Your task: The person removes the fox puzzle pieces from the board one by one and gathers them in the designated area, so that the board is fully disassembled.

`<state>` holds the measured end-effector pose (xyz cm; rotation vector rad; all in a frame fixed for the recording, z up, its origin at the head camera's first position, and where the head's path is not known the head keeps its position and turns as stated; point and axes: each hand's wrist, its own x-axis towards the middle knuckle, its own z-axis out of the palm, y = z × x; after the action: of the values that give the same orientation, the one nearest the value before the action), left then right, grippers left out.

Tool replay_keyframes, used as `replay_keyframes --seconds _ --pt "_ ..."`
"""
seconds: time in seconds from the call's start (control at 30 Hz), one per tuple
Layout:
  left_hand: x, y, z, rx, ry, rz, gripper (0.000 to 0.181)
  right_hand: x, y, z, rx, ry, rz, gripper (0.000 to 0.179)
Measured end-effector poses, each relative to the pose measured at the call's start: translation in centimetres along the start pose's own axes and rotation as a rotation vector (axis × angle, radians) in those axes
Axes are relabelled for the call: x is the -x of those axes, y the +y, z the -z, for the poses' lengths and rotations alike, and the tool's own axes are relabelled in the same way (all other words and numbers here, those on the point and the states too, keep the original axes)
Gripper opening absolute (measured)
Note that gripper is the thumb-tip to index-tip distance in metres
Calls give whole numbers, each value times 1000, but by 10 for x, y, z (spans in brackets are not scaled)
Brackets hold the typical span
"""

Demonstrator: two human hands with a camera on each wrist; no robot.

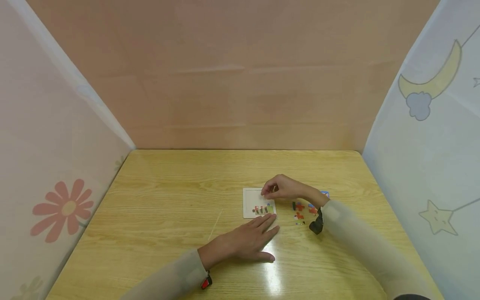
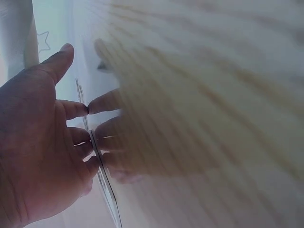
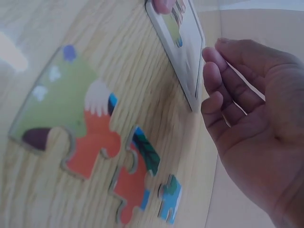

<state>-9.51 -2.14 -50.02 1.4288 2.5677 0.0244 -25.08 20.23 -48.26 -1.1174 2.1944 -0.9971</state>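
Note:
A white puzzle tray [image 1: 250, 199] lies flat on the table, with joined puzzle pieces [image 1: 264, 209] in its lower right corner. My left hand [image 1: 249, 238] is spread out, its fingertips resting on the tray's near edge. In the left wrist view, the fingers [image 2: 76, 110] reach to the tray's side. Over the tray's far right corner hovers my right hand [image 1: 284, 187], fingers loosely bent, with nothing seen between thumb and fingertips. Beside it, the right wrist view shows a green and orange puzzle piece [image 3: 64, 102], an orange piece [image 3: 130, 183] and a small blue piece [image 3: 170, 197].
Several loose puzzle pieces [image 1: 298, 216] lie right of the tray, some partly behind the right forearm. The wooden table [image 1: 180, 179] meets a plain back wall [image 1: 240, 104] and printed cloth sides [image 1: 431, 166]. Each wrist wears a dark band [image 1: 317, 223].

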Motion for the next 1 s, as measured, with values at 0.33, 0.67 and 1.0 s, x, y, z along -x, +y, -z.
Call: replay_keyframes --seconds 0.33,0.67,1.0 --pt "0 1 3 -24 -12 -4 84 -14 0 -5 -47 -96 -15 17" --pt "1 -2 2 -54 1 -24 86 -22 1 -10 -96 -161 60 17" --pt "2 -5 1 -77 1 -39 88 -28 5 -17 -79 -185 100 15"
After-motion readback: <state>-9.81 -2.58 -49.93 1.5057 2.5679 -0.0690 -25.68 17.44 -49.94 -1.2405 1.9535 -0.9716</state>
